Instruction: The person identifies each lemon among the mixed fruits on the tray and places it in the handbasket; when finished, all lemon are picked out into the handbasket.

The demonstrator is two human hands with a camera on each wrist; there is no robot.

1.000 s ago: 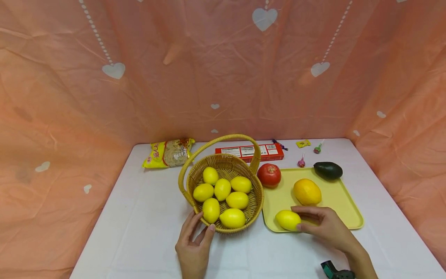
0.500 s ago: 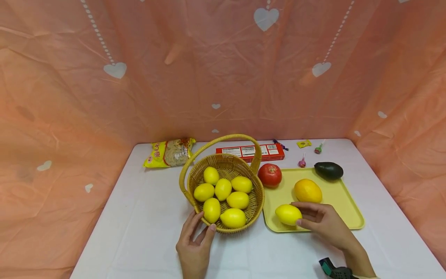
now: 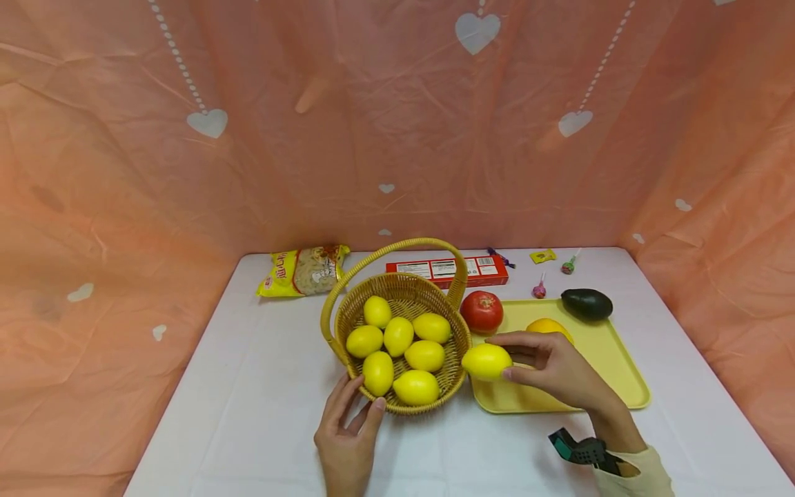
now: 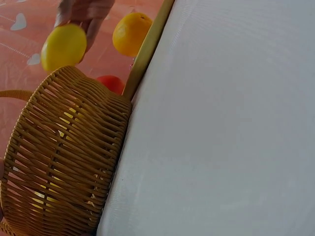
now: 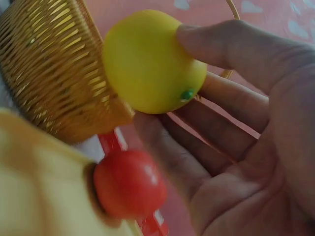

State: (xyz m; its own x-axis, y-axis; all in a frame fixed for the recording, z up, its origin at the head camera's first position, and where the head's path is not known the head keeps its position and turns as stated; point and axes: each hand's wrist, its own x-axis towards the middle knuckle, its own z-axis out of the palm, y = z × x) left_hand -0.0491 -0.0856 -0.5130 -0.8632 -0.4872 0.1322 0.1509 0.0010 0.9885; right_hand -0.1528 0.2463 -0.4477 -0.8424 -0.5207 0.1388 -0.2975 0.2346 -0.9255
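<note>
Right hand: the right hand (image 3: pixel 559 369) holds a yellow lemon (image 3: pixel 486 362) in the air, thumb and fingers (image 5: pixel 221 44) curled round it. The lemon hangs just beside the right rim of the basket, above the left edge of the tray.
Left hand: the left hand (image 3: pixel 348 435) rests on the table at the near side of the basket, its fingers (image 3: pixel 341 400) nearly straight and touching the woven wall, gripping nothing.
Basket: a round wicker basket (image 3: pixel 456 362) with an arched handle stands at the middle of the white table (image 3: pixel 248 414). Seven lemons (image 3: pixel 397 336) lie inside it.
Tray: a flat yellow tray (image 3: pixel 615 373) lies just right of the basket. An orange-yellow fruit (image 3: pixel 546 326) sits on it, partly hidden by the right hand.
Nearby fruit: a red tomato (image 3: pixel 481 311) sits at the tray's far left corner; a dark avocado (image 3: pixel 586 304) at its far right corner.
Far edge: a yellow snack bag (image 3: pixel 302 270), a long red box (image 3: pixel 447 270) and small sweets (image 3: pixel 539 290) lie near the pink backdrop.
</note>
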